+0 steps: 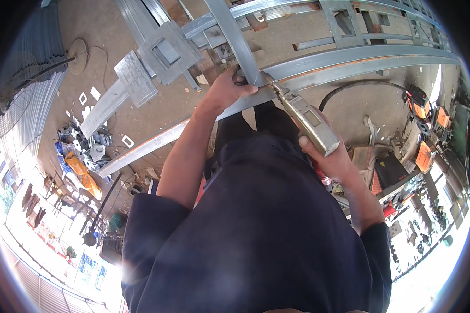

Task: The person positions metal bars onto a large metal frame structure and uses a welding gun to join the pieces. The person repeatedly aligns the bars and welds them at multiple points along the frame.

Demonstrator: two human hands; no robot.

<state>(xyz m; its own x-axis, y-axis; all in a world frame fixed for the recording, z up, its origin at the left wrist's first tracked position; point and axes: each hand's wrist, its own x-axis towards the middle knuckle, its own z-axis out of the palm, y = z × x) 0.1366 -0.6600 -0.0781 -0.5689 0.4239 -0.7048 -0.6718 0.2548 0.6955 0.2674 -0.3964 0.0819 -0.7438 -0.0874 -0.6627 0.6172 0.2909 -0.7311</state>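
Observation:
My right hand (pixel 326 156) is closed round a boxy, silver-gold hand tool (pixel 313 125) with a narrow nozzle. That nozzle points up and left, its tip close to the joint of two steel pieces. One is a grey steel tube (pixel 237 41) slanting down from the far edge. It meets a long steel beam (pixel 292 83) that runs crosswise before me. My left hand (pixel 227 94) grips the lower end of the tube at the joint, its thumb reaching along the beam. Something small and dark shows among its fingers, too hidden to name.
Metal plates (pixel 169 52) and strips lie beyond on the left. A steel frame (pixel 344 26) stretches across the far right. A black hose (pixel 357 83) curves toward an orange-and-black machine (pixel 418 101). Long metal profiles (pixel 39 52) stack at the far left; orange cloth (pixel 81 172) lies nearer.

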